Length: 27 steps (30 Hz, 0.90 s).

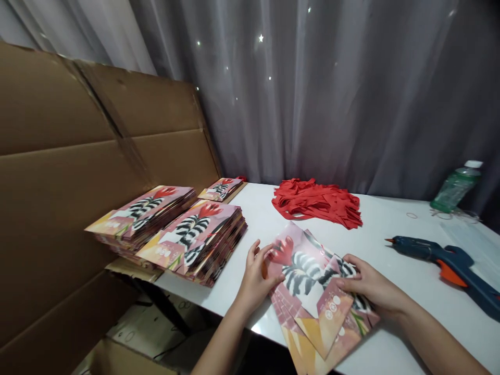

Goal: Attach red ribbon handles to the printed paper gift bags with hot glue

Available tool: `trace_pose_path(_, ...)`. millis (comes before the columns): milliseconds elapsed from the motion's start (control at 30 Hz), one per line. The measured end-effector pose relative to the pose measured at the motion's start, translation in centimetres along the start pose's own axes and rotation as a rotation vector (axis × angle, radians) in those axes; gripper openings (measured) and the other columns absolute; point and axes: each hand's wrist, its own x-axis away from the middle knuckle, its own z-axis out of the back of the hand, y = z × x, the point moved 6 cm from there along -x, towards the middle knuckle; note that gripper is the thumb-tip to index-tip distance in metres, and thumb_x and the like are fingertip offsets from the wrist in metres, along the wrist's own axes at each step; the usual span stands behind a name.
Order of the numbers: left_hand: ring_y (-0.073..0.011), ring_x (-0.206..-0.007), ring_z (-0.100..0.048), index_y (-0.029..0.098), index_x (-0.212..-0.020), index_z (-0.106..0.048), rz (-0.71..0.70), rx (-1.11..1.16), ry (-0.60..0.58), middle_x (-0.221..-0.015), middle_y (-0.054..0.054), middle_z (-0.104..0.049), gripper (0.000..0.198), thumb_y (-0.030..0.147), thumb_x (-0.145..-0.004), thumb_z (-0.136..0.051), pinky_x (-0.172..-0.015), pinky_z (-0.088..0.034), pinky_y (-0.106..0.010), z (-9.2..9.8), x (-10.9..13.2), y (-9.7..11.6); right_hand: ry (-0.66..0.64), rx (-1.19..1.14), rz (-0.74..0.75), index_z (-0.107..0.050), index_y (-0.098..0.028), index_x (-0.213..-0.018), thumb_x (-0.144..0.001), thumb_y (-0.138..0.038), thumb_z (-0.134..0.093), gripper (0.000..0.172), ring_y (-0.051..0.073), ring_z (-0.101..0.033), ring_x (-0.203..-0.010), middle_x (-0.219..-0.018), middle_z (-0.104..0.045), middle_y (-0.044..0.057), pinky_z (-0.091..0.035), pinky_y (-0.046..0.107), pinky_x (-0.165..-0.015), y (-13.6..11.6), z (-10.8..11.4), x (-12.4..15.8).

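Several flat, glossy printed paper pieces (300, 273), perhaps folded paper bags, lie overlapping and slightly fanned at the table's front edge. They carry a red flower, zebra stripes and pink and orange areas. My left hand (255, 276) pinches the left edge, thumb on top and fingertips partly behind it. On the opposite side, my right hand (371, 286) grips the right edge with its thumb across the face; its other fingers are partly hidden. To the left of my hands stand a near stack (195, 239) and another stack (144, 213) of the same printed pieces.
Red ribbon strips (316, 202) lie heaped at the back of the white table (258, 203). A blue glue gun (441, 258) rests at right, near a green bottle (457, 187). A smaller printed stack (222, 188) sits behind. Tall cardboard (78, 156) borders the left side.
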Motion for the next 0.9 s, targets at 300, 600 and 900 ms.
trace_pose_path(300, -0.0319, -0.148, -0.013, 0.016, -0.152, -0.014, 0.162, -0.082, 0.055, -0.159, -0.021, -0.014, 0.079, 0.051, -0.09, -0.049, -0.114, -0.029, -0.054, -1.0, 2.7, -0.5, 0.336, -0.276, 0.068, -0.054, -0.029, -0.095, -0.059, -0.033, -0.086, 0.048, 0.022, -0.068, -0.062, -0.071, -0.069, -0.004, -0.053, 0.029, -0.047, 0.3, 1.1, -0.8)
trace_pose_path(600, -0.0359, -0.144, -0.024, 0.017, -0.153, -0.014, 0.062, -0.328, -0.283, -0.154, -0.02, -0.027, 0.109, 0.055, -0.069, -0.072, -0.114, -0.023, -0.058, -1.0, 2.9, 1.7, 0.049, -0.463, 0.131, -0.061, -0.021, -0.113, -0.068, -0.051, -0.08, 0.057, 0.028, -0.063, -0.112, -0.121, -0.068, 0.009, -0.049, 0.042, -0.097, 1.7, -6.0, -1.6)
trace_pose_path(900, -0.0298, -0.132, -0.048, 0.016, -0.142, -0.04, 0.03, -0.609, -0.151, -0.143, -0.015, -0.05, 0.062, 0.04, -0.086, -0.046, -0.105, -0.043, -0.043, 6.5, 2.0, -5.2, -0.138, 0.153, 0.131, -0.061, -0.015, -0.075, -0.075, -0.058, -0.067, 0.043, 0.02, -0.066, -0.066, -0.073, -0.068, 0.006, -0.05, 0.028, -0.054, -0.4, -10.8, -5.7)
